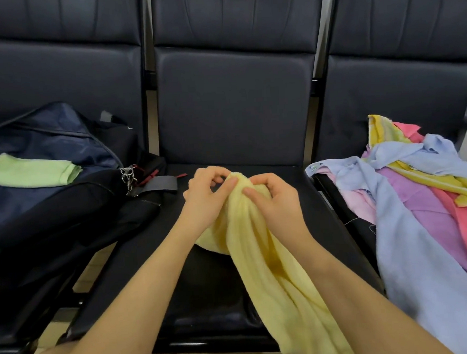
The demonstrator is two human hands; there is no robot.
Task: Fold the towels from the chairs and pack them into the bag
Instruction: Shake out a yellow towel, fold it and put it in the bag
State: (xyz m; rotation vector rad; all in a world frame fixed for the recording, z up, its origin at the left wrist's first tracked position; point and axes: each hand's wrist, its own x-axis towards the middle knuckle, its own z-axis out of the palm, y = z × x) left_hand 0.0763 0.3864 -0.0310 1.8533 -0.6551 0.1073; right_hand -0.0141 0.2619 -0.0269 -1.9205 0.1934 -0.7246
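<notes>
Head view: yellow towel (pixel 270 256) pinched at bunched top edge by left hand (pixel 205 196) and right hand (pixel 274 199), centre frame, likely so corners can be found. Rest draped over middle chair seat (pixel 207 301). Bag (pixel 49 171) at left, folded green towel (pixel 32 172) laid on it; unfolded towel pile (pixel 419 192) kept right.

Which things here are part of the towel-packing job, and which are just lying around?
Job: yellow towel held by left hand and right hand; green towel on the bag; towel pile; chairs.
Lying about: keyring; grey strap.
</notes>
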